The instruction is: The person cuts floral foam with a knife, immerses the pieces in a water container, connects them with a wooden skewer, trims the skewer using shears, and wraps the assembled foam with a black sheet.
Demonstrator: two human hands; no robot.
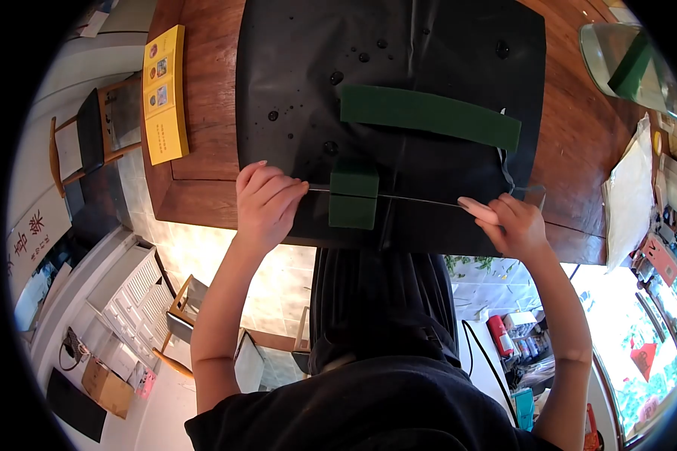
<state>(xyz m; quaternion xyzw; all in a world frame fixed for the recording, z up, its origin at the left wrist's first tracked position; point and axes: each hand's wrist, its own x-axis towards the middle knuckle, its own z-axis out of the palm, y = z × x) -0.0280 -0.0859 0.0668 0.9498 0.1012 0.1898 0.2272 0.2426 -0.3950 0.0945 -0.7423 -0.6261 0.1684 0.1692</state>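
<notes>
A small dark green foam block (352, 213) sits near the front edge of the black sheet (293, 83). A long, thin knife (421, 200), seen edge-on as a fine line, crosses the block's middle from side to side. My right hand (520, 225) is closed around its pale pink handle end. On the other side, my left hand (265, 203) pinches the far end between its fingers. Whether the blade has passed fully through the foam cannot be seen. Beyond the block lies a long green foam strip (429, 116), set slightly aslant.
Water drops dot the sheet, which covers part of a wooden table (203, 150). A yellow book (165, 94) lies at the left. At the far right stand a clear container (594, 56) with green foam and a white packet (630, 195). A translucent strip (506, 169) lies beside my right hand.
</notes>
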